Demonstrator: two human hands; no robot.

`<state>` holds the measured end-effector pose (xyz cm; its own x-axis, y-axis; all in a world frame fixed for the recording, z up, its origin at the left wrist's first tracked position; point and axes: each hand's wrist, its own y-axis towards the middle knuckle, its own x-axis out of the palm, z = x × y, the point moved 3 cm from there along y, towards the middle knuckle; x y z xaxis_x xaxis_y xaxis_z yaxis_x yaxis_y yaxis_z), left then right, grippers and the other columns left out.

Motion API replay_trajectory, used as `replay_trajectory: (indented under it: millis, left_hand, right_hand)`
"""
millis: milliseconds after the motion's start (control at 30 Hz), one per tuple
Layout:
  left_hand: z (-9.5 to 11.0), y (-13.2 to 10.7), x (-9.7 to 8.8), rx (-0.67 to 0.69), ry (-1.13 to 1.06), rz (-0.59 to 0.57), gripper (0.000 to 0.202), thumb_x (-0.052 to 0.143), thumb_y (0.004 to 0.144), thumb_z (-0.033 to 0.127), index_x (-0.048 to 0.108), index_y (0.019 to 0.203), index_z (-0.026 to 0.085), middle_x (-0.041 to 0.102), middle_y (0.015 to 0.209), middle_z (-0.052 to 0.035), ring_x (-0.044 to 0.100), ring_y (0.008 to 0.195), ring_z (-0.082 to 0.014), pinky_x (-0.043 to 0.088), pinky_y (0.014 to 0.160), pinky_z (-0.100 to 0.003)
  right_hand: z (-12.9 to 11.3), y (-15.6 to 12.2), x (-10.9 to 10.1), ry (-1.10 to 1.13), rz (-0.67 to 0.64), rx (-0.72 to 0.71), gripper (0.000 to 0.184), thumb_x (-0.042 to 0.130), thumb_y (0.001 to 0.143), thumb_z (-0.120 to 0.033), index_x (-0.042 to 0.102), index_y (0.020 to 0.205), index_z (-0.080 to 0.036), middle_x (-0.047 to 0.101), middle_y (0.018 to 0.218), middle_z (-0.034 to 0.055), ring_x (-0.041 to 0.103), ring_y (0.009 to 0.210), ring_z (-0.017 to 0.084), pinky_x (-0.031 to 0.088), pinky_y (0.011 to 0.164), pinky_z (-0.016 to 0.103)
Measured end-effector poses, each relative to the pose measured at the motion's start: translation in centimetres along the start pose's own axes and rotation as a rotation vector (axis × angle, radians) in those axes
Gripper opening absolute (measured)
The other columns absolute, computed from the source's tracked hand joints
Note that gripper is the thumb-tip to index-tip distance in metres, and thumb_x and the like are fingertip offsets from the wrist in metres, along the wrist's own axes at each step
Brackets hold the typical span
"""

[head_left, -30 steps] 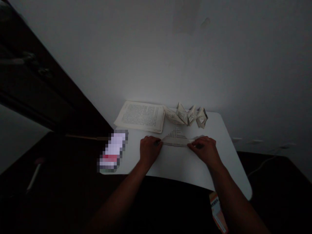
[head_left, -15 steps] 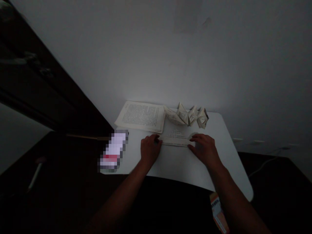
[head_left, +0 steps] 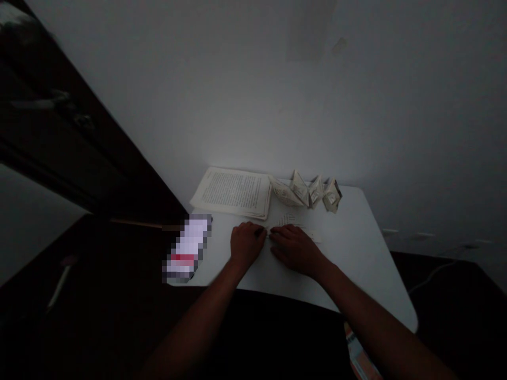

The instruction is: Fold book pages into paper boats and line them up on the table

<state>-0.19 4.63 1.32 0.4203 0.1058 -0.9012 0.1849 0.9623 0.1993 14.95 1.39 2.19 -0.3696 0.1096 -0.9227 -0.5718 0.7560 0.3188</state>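
A partly folded sheet of printed paper [head_left: 314, 235] lies on the white table, with a pointed, text-covered flap at its far side and a flat strip along the near side. My left hand [head_left: 247, 244] has its thumb and fingers closed on the strip's left end. Across the strip lies my right hand [head_left: 298, 250], fingers stretched left over the paper, tips beside my left hand, thumb apart from them on the near side. Both hands cover much of the strip. Behind the sheet stand several folded paper boats [head_left: 316, 191] in a row.
A stack of printed pages [head_left: 233, 192] lies at the table's back left. On the left edge of the white table [head_left: 368, 264] is a blurred-out phone [head_left: 188, 245]. A wall rises behind. An orange-and-white package [head_left: 361, 359] shows below the table, and a cable [head_left: 439, 268] at right.
My right hand has moved left along the strip, from its right end to beside my left hand. My left hand stays at the left end. The view has shifted slightly.
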Motion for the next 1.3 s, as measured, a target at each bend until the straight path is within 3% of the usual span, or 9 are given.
replay_trajectory:
  millis: [600,1000,1300]
  left_hand:
    - [-0.2,-0.1,0.1,0.138,-0.007,-0.014,0.017,0.054,0.083,0.027,0.07,0.083,0.021,0.065,0.08,-0.0042,0.057,0.08,-0.0191,0.037,0.076,-0.033]
    - [-0.7,0.2,0.0,0.206,-0.052,-0.081,0.018,0.054,0.084,0.031,0.07,0.088,0.025,0.064,0.082,-0.001,0.057,0.08,-0.0159,0.037,0.077,-0.031]
    - [-1.1,-0.3,-0.3,0.285,-0.044,-0.054,0.023,0.059,0.079,0.035,0.069,0.097,0.025,0.06,0.085,-0.0023,0.056,0.078,-0.0153,0.04,0.076,-0.03]
  right_hand:
    - [0.0,-0.5,0.6,0.039,0.056,0.063,0.032,0.053,0.083,-0.027,0.061,0.113,-0.02,0.059,0.121,0.0084,0.049,0.106,0.026,0.039,0.091,0.044]
    - [0.3,-0.7,1.3,0.028,0.076,0.053,0.032,0.054,0.082,-0.027,0.061,0.112,-0.018,0.057,0.118,0.0131,0.048,0.108,0.026,0.04,0.091,0.044]
    - [0.3,-0.6,1.2,0.052,0.096,0.059,0.03,0.055,0.081,-0.027,0.062,0.11,-0.019,0.057,0.114,0.0131,0.048,0.107,0.026,0.04,0.09,0.044]
